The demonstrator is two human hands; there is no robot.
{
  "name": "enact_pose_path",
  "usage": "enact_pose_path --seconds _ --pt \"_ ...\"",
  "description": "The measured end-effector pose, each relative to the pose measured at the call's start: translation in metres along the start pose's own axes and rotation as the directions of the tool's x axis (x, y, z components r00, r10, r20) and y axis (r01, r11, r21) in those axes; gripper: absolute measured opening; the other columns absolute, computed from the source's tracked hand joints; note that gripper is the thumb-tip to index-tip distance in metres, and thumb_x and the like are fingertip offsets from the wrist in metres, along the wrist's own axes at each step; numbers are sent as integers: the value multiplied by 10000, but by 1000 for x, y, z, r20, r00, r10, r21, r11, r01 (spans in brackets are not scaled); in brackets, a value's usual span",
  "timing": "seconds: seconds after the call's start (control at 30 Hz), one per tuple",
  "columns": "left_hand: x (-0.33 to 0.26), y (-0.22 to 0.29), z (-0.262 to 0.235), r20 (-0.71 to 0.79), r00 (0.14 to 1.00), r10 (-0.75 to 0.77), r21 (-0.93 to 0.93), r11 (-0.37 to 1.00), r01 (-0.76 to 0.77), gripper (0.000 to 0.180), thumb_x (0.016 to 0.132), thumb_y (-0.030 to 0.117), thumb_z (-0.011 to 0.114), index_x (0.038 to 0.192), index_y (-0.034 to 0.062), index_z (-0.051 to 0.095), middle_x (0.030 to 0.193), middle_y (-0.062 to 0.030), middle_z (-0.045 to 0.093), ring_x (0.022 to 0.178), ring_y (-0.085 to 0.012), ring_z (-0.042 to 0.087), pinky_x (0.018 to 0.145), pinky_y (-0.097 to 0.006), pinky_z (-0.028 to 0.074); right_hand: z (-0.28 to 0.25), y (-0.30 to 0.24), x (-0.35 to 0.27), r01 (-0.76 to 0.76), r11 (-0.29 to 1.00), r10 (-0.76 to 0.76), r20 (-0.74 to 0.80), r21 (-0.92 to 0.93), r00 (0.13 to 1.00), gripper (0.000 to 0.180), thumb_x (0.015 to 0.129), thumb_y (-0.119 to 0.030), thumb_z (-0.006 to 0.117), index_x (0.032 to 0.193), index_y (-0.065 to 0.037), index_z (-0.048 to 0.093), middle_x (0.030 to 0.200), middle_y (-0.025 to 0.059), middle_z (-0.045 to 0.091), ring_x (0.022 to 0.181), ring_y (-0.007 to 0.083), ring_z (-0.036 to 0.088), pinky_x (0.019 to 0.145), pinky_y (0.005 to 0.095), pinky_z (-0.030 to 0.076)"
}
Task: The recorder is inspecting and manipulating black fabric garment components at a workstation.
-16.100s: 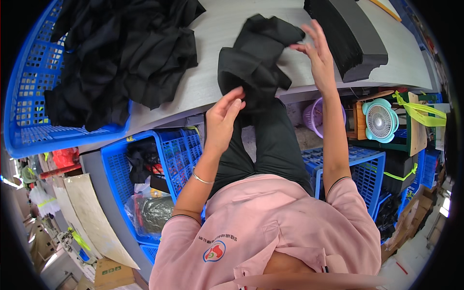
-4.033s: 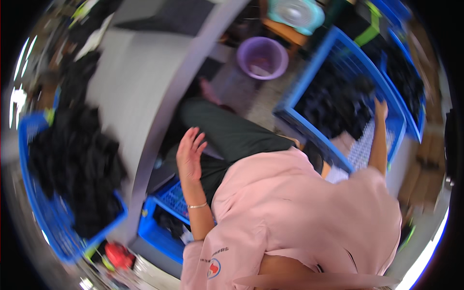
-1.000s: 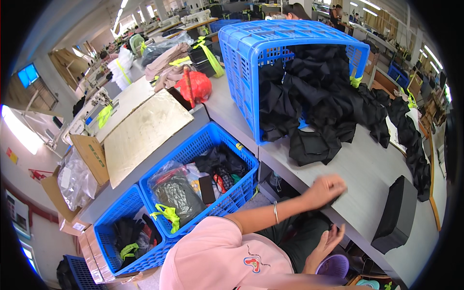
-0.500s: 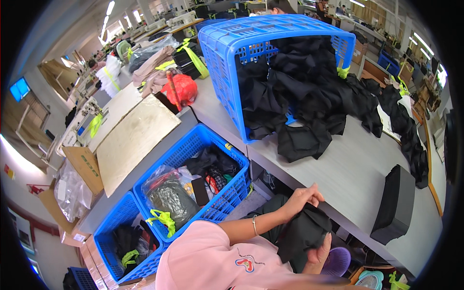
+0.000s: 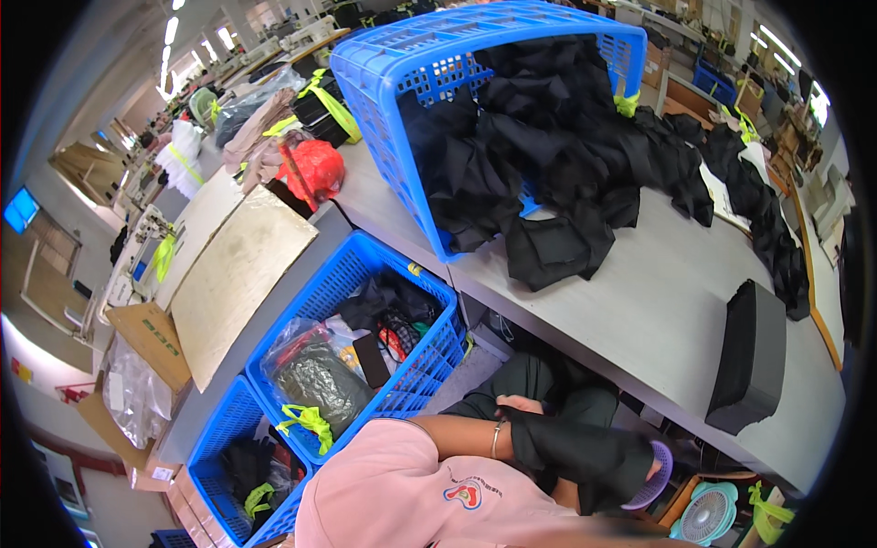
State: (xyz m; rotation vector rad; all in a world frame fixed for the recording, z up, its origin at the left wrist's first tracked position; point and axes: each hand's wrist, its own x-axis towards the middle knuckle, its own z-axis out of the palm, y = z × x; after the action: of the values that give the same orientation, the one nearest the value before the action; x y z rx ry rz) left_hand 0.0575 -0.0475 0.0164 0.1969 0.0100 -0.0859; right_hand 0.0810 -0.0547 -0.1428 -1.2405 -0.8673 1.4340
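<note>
A piece of black cloth (image 5: 571,447) lies stretched across my lap, wrapped over the end of my left forearm just past a bracelet (image 5: 496,440). My left hand (image 5: 654,468) appears to be under or inside this cloth, and only a bit of skin shows at its right end. Whether its fingers grip is hidden. At the cloth's upper left edge, my right hand (image 5: 519,403) seems closed on the fabric, its forearm passing beneath the cloth. Above, on the table, a tipped blue crate (image 5: 484,29) spills many black cloth pieces (image 5: 557,247).
A dark stack of cut pieces (image 5: 747,356) stands at the right of the grey table (image 5: 630,320). Two blue baskets (image 5: 416,379) with bags and cloth sit on my left. A purple basket (image 5: 660,466) and a turquoise fan (image 5: 708,513) are low on the right.
The bunched black cloth is now drawn out lengthwise over the end of my left arm. My hands have moved apart and lower, and the view has shifted slightly.
</note>
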Motion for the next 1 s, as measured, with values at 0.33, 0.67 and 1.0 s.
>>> enact_pose_path --seconds 0.33,0.67,1.0 --pt "-28 56 -30 -316 853 415 321 893 -316 327 982 225 567 1210 -6 614 1181 -112 667 1036 -208 655 962 -331 514 -54 -79 -65 207 978 -150 -582 32 799 210 1019 -212 530 1067 -40 640 984 41 658 894 97 581 796 227 459" --pt "-36 60 -28 -328 845 423 412 869 -275 340 988 217 554 1242 -6 588 1217 -117 645 1069 -219 639 979 -342 504 -31 -190 -63 190 810 -505 -496 -555 706 253 885 -148 703 1065 21 649 1133 117 634 1037 216 594 922 315 454" --pt "-61 69 -65 -220 964 151 71 988 -139 354 994 209 540 1275 -5 563 1254 -122 623 1101 -230 623 997 -353 494 -67 -209 -84 347 877 -243 -316 332 917 266 958 -172 654 1130 27 694 1062 33 675 984 69 592 896 237 461"
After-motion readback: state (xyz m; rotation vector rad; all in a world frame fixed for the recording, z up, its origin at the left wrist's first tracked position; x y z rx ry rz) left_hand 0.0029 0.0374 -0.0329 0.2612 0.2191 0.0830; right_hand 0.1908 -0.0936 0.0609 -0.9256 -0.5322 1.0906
